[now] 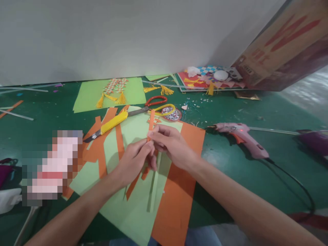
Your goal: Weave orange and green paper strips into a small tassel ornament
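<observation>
My left hand and my right hand meet over the pale green sheets. Fingertips of both are pinched on a narrow orange paper strip, which sticks up beyond the fingers. A pale green paper strip hangs down below the hands; whether it is joined to the orange one is hidden. Beyond them lie scissors with one red and one yellow handle. Against the scissors' blades is a yellow ridged piece with a dark blade tip past it. Loose orange strips lie around my left hand.
An orange sheet lies under the green ones. At right rests a pink glue gun with a lit red light and a cord. Woven paper pieces with yellow tassels lie behind. A carton stands back right; a blurred-out object lies left.
</observation>
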Demonstrator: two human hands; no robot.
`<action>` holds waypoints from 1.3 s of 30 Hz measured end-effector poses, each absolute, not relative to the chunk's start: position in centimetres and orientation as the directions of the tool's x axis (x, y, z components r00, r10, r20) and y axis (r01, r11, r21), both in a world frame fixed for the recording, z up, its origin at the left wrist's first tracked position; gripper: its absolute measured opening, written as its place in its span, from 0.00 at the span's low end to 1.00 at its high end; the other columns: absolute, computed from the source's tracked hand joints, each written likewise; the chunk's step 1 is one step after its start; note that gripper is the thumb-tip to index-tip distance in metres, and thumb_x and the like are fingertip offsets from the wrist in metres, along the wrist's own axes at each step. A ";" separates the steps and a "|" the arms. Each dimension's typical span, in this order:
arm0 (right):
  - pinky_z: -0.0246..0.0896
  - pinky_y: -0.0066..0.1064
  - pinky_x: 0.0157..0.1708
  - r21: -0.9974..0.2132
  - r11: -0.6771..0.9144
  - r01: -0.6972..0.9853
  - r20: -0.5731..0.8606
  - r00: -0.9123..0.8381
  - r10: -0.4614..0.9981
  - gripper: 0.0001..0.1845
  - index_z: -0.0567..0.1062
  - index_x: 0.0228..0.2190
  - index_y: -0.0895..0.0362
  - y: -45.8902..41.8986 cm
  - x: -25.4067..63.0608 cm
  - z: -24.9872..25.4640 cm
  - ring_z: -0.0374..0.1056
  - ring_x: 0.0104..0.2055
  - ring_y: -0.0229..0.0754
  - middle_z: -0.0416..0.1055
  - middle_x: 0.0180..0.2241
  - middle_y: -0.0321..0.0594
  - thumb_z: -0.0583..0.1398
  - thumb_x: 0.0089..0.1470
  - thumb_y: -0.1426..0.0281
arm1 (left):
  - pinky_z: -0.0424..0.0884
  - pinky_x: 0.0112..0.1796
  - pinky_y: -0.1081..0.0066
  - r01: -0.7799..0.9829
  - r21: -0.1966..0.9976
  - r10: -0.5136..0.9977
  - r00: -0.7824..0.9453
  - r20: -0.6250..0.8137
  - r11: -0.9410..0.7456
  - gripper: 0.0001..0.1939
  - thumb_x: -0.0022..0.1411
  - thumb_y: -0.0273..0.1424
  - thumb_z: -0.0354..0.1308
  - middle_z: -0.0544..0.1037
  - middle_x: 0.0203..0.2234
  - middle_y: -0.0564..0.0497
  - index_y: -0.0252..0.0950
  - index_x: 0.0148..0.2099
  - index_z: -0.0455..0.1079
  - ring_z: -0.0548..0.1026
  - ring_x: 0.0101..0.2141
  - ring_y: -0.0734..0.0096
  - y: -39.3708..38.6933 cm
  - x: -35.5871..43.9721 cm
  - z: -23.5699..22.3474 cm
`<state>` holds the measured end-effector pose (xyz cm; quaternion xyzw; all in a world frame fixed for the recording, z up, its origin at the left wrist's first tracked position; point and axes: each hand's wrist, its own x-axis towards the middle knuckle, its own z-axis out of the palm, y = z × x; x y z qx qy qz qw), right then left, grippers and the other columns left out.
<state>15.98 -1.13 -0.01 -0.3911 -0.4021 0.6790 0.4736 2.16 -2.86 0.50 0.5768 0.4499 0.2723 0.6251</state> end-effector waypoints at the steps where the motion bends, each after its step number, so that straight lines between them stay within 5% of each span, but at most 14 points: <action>1: 0.40 0.25 0.17 -0.919 -0.223 -0.325 -0.146 -0.244 0.959 0.20 0.64 0.17 0.57 -1.1 16.0 -0.1 0.48 0.16 0.27 0.58 0.12 0.26 0.68 0.41 0.60 | 0.62 0.19 0.77 0.188 0.965 0.857 0.449 -0.252 0.185 0.15 0.66 0.33 0.42 0.69 0.15 0.56 0.38 0.26 0.54 0.68 0.19 0.76 -2.8 2.1 0.5; 12: 0.46 0.26 0.15 -0.923 -0.212 -0.321 -0.144 -0.221 0.964 0.20 0.63 0.19 0.55 -1.6 15.6 -0.6 0.52 0.13 0.30 0.55 0.12 0.25 0.65 0.46 0.56 | 0.63 0.21 0.76 0.220 0.964 0.866 0.442 -0.235 0.150 0.16 0.67 0.33 0.40 0.69 0.15 0.56 0.38 0.26 0.54 0.68 0.19 0.75 -2.8 2.2 0.4; 29: 0.42 0.25 0.16 -0.943 -0.187 -0.274 -0.124 -0.232 0.965 0.19 0.66 0.19 0.56 -1.4 15.7 -0.1 0.49 0.16 0.29 0.60 0.13 0.28 0.67 0.43 0.57 | 0.62 0.20 0.76 0.211 0.965 0.875 0.424 -0.235 0.157 0.16 0.67 0.33 0.40 0.69 0.15 0.56 0.38 0.26 0.55 0.68 0.19 0.75 -2.8 2.1 0.6; 39: 0.40 0.28 0.20 -0.944 -0.104 -0.313 -0.080 -0.089 0.993 0.18 0.62 0.19 0.56 -0.9 16.2 -0.4 0.46 0.17 0.28 0.51 0.13 0.25 0.64 0.47 0.63 | 0.64 0.24 0.77 0.218 0.966 0.850 0.475 -0.229 0.138 0.17 0.67 0.32 0.41 0.70 0.15 0.55 0.38 0.24 0.55 0.70 0.20 0.76 -2.9 2.2 0.6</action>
